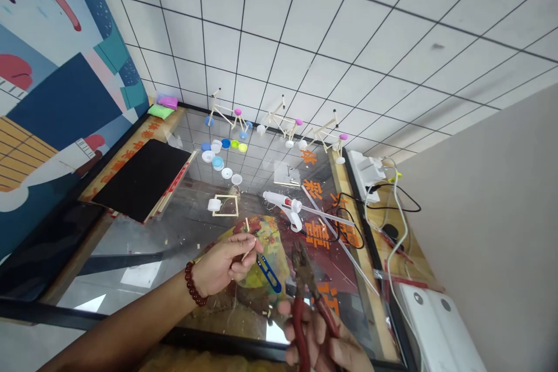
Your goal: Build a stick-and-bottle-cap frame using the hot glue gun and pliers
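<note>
My left hand (231, 258), with a beaded bracelet at the wrist, pinches a thin wooden stick (247, 225) whose end sticks up past the fingers. My right hand (326, 337) is wrapped round the red handles of a pair of pliers (305, 279); the metal jaws point away from me. Between the two hands a blue utility knife (268, 273) lies on a yellow patterned sheet (261, 232). Beyond the left hand is a small square stick frame (238, 207) with a white cap (214, 204) at its left side.
A white glue gun (285, 204) lies right of centre, its cord trailing right. Several bottle caps (218, 163) and stick models (320, 133) stand towards the tiled wall. Black boards (143, 180) are stacked left. A power strip (364, 171) sits at the right edge.
</note>
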A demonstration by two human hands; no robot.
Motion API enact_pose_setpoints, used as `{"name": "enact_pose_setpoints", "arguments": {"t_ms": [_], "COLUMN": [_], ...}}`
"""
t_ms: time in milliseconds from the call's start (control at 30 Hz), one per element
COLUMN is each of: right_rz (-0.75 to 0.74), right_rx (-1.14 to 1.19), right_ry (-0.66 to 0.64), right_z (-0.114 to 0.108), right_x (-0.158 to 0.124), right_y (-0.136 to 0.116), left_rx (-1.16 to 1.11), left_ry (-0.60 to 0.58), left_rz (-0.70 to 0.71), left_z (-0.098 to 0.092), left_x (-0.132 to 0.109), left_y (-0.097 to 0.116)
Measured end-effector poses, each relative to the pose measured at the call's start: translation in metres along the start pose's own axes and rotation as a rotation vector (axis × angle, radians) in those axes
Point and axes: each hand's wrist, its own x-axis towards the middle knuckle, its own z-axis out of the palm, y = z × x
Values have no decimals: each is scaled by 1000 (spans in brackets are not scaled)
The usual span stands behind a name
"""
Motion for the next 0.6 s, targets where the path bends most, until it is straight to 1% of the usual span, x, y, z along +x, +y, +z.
{"name": "enact_pose_setpoints", "arguments": {"t_ms": [67,100,200,267,300,367,467,600], "right_rz": [-52,-78,-235,-345,-382,-406,-399,-377], "right_rx": [-86,-178,-579,-824,-898,-960,-942,-900], "right_ry": [-14,10,137,171,167,156,171,192], "right_z": [8,11,15,15,15,15,12,8], "right_x": [10,13,18,19,20,21,21,17], "right_y": [-8,-12,-24,-30,-32,-33,-28,-18], "left_rx": [19,32,102,174,214,290,369,364], "left_ry": [-7,-4,16,26,27,35,49,80], "left_rz": [7,16,60,90,102,123,145,154], "left_z": [0,1,5,9,11,14,13,11], "left_x": [0,-1,-4,-6,-7,-9,-9,-5], "left_y": [0,0,2,3,3,2,-1,-3]}}
